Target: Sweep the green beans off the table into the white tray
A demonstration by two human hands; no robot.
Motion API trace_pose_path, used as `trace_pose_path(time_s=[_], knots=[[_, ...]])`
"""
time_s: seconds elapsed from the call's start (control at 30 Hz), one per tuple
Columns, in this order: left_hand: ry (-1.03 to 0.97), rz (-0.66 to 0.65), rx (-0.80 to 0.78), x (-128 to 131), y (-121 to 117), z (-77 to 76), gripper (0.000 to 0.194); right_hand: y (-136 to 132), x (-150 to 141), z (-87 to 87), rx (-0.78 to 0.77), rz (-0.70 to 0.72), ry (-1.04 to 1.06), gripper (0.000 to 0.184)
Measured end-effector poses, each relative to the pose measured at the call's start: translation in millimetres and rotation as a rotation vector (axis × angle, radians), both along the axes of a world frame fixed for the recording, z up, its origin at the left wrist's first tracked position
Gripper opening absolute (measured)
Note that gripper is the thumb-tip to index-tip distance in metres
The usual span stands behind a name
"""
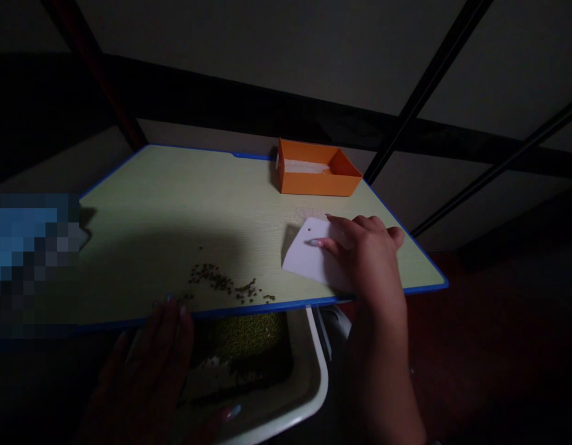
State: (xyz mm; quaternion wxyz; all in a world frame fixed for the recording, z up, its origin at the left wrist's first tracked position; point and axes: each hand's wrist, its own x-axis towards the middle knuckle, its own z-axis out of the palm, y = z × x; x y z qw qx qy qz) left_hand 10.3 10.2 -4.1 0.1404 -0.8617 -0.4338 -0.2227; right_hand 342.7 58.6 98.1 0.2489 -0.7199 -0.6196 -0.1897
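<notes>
My right hand [371,253] grips a white plastic scraper [304,253] with a small hole near its top corner. The scraper stands tilted on the pale green tabletop [174,204], close to the near edge. In shadow at the lower left, my left hand [151,358] lies with its fingers stretched toward the blue table edge and its thumb apart, holding nothing I can see. Small dark green beans [221,281] are scattered along the near edge between the hands. Below that edge, a white basin [320,371] holds many green beans [253,337].
An orange open box [318,184] with white powder or grains inside stands at the table's back right. A faint pale scatter [308,213] lies in front of it. A blurred-out bluish patch [26,259] covers the left side. Pale panels with dark strips rise behind the table.
</notes>
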Motion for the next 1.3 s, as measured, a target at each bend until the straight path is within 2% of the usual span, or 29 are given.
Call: trace_pose_path(time_s=[0.33,0.57,0.67,0.83,1.07,1.3], knots=[[-0.038,0.016,-0.009,0.6,-0.4,-2.8,0.106,2.7,-17.6,-2.3,-0.003,0.133,0.05,0.031],[-0.024,-0.032,0.032,7.5,0.3,7.1,0.102,4.0,-27.2,-1.8,-0.049,0.201,0.088,0.035],[0.005,-0.024,0.038,6.6,-0.3,6.9,0.1,2.7,-28.6,-1.5,-0.057,0.226,0.085,0.035],[-0.034,0.037,-0.024,2.2,-1.8,1.0,0.106,2.4,-29.4,-2.1,-0.069,0.255,0.097,0.034],[0.028,-0.024,0.049,5.6,0.8,6.1,0.1,2.8,-24.8,-4.3,-0.075,0.25,0.128,0.032],[-0.004,-0.01,0.028,7.9,1.6,7.3,0.097,0.6,-29.1,-1.4,-0.103,0.26,0.156,0.034]])
